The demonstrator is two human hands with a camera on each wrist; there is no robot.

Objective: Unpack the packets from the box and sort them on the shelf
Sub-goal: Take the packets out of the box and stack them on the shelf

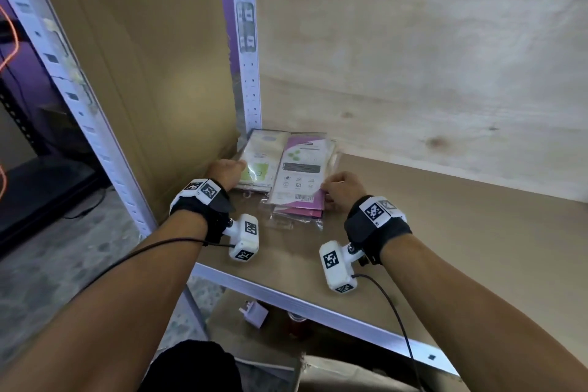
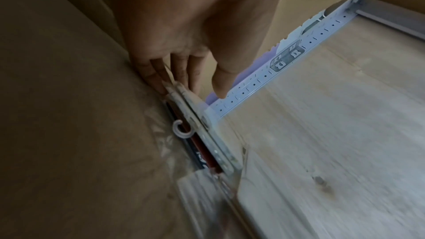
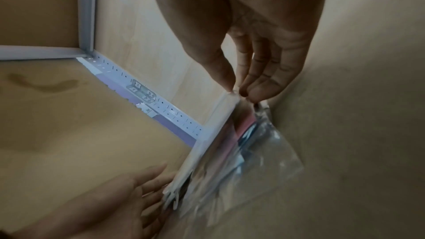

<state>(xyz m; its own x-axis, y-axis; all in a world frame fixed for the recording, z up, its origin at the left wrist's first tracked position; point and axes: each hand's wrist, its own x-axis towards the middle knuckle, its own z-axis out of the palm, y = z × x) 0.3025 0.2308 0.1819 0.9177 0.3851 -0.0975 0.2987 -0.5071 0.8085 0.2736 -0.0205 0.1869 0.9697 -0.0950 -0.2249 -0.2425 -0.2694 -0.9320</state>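
Two stacks of clear-wrapped packets lie flat in the shelf's back left corner: a cream and green stack (image 1: 258, 162) on the left and a pink and purple stack (image 1: 300, 178) beside it. My left hand (image 1: 227, 172) rests with straight fingers (image 2: 181, 74) against the left edge of the cream stack (image 2: 207, 139), thumb held apart. My right hand (image 1: 338, 188) pinches the right edge of the top pink packet (image 3: 218, 139) between thumb and fingertips (image 3: 255, 90). In the right wrist view my left hand (image 3: 140, 186) shows at the stacks' far side.
The brown shelf board (image 1: 445, 232) stretches to the right. A perforated white upright (image 1: 246, 67) stands in the corner, with a plywood back wall (image 1: 413, 57) and a cardboard side panel (image 1: 152, 73). Below the metal front rim (image 1: 318, 305) sit a white plug (image 1: 254, 312) and a red object (image 1: 296, 325).
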